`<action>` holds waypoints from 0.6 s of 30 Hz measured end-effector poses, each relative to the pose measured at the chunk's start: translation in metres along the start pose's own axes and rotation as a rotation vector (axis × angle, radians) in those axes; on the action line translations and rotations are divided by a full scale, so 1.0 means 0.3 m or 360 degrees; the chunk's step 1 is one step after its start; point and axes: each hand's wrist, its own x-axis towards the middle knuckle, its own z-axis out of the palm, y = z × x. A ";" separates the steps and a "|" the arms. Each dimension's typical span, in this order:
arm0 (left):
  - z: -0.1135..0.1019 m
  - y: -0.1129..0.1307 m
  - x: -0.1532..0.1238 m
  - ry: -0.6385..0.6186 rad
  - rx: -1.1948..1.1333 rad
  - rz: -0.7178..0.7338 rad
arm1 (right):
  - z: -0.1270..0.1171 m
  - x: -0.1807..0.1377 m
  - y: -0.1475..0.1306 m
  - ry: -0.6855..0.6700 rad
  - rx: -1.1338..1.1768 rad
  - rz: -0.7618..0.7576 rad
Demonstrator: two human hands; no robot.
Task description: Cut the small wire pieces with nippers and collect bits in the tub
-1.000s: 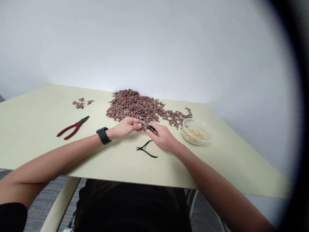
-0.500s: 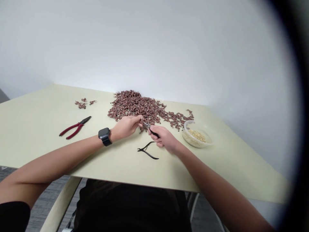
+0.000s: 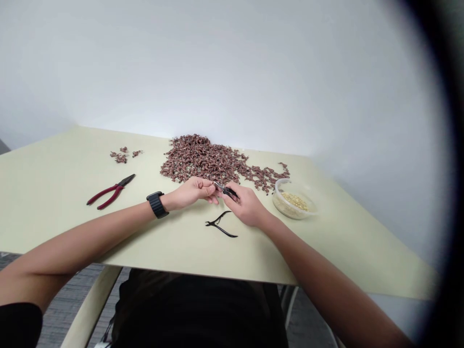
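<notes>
Where the blk nippers (image 3: 222, 224) lie: nearest, on the bench (image 3: 174, 246), open, untouched, same spot as ½ s ago.
L hand (image 3: 195, 191): wrist rolled vs ½ s ago, watch (image 3: 157, 205) screen now turned away; thumb & fingertips nearly together at tool tip; can't tell if a tiny pc is pinched.
R hand (image 3: 247, 205): rolled too, back now facing up; fingers wrapped round the blk-handled pliers (image 3: 229, 192).
Change means: prob. tool re-angled, work at its tip midway.
Held pliers' look: short silvery nose, aimed up-left at L fingertips; blk handles partly hidden.
Bowl (image 3: 278, 203): see-through, R of hands, yellow bits (image 3: 295, 200) inside.
Red pliers (image 3: 112, 192): L side, handles spread.
Brown pcs (image 3: 203, 159): tangled heap beyond hands, reddish, glinting, thinning to R; small cluster (image 3: 120, 158) apart, far L.
</notes>
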 end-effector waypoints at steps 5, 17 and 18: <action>-0.001 0.002 -0.001 0.0014 0.0009 0.0015 | -0.003 0.000 -0.003 -0.0004 0.0010 -0.0014; -0.005 0.003 -0.001 0.0086 0.0120 0.0027 | -0.008 -0.002 -0.006 -0.0025 0.0015 -0.0005; -0.005 0.003 -0.001 0.0090 0.0118 0.0029 | -0.008 -0.002 -0.007 -0.0024 0.0015 0.0001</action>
